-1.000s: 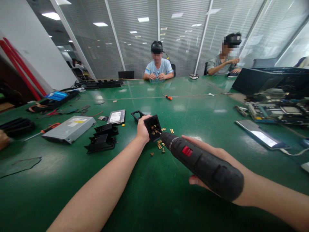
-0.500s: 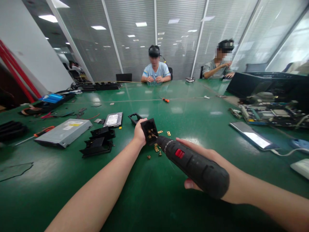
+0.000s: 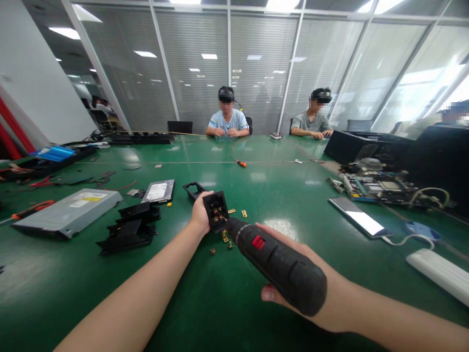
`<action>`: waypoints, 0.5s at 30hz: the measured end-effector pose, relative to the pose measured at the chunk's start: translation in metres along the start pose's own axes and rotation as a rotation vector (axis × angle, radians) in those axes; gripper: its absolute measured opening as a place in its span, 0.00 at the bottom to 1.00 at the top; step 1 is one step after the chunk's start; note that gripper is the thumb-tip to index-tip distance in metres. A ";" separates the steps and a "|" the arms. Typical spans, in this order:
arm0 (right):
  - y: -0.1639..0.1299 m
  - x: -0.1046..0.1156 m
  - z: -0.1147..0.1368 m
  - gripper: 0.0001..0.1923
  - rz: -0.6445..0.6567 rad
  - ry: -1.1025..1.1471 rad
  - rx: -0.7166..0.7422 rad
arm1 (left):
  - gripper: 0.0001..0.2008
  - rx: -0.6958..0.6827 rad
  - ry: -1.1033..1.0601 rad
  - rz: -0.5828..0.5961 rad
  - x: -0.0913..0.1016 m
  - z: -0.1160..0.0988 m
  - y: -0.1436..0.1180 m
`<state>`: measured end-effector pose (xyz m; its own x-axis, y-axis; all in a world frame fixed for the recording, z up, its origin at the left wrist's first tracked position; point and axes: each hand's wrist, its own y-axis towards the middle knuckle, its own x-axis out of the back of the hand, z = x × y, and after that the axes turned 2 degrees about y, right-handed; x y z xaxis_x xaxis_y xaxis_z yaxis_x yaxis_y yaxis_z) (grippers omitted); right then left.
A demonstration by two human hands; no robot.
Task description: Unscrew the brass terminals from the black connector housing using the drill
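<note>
My left hand (image 3: 201, 215) grips a black square plastic housing (image 3: 215, 203) from its left side, its open face turned toward me. Brass terminals and screws (image 3: 217, 215) show inside it. My right hand (image 3: 293, 266) is wrapped around a black power drill (image 3: 276, 264) with a red switch on top. The drill's bit points into the housing, at the brass parts; whether it sits in a screw head is too small to tell. Small brass plates (image 3: 244, 213) and loose brass screws (image 3: 230, 245) lie on the table beside and below the housing.
Black plastic parts (image 3: 128, 234), a grey metal drive (image 3: 69, 210) and a hard disk (image 3: 158, 190) lie to the left. A phone (image 3: 357, 217), white power bank (image 3: 445, 274) and circuit board (image 3: 388, 188) are at right. An orange-handled screwdriver (image 3: 241, 163) lies ahead. Two people sit across the green table (image 3: 205, 313).
My view has tilted up and turned slightly right, so things appear shifted left. Both hands keep their hold, drill bit still in the housing. The person at the far right has lowered their hands.
</note>
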<state>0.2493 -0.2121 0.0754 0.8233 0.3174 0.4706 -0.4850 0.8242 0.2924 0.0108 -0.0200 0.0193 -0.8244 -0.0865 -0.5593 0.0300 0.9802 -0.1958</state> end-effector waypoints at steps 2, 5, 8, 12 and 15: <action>0.000 0.001 0.001 0.48 -0.005 -0.020 0.006 | 0.11 -0.010 0.010 -0.006 -0.001 -0.001 0.000; 0.000 0.002 0.002 0.48 0.003 0.000 -0.025 | 0.11 -0.010 0.023 -0.019 -0.002 -0.001 0.000; 0.000 0.001 0.002 0.49 0.016 0.032 -0.051 | 0.11 0.001 0.029 -0.014 -0.001 0.000 0.001; 0.002 0.002 0.004 0.54 0.045 0.081 -0.074 | 0.11 0.015 0.023 -0.018 0.001 0.001 0.002; 0.004 0.003 0.008 0.42 0.094 0.088 -0.101 | 0.10 0.009 0.003 0.001 0.002 0.002 0.002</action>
<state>0.2476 -0.2111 0.0851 0.8005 0.4317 0.4157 -0.5326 0.8305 0.1632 0.0101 -0.0182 0.0164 -0.8261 -0.0848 -0.5571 0.0359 0.9787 -0.2021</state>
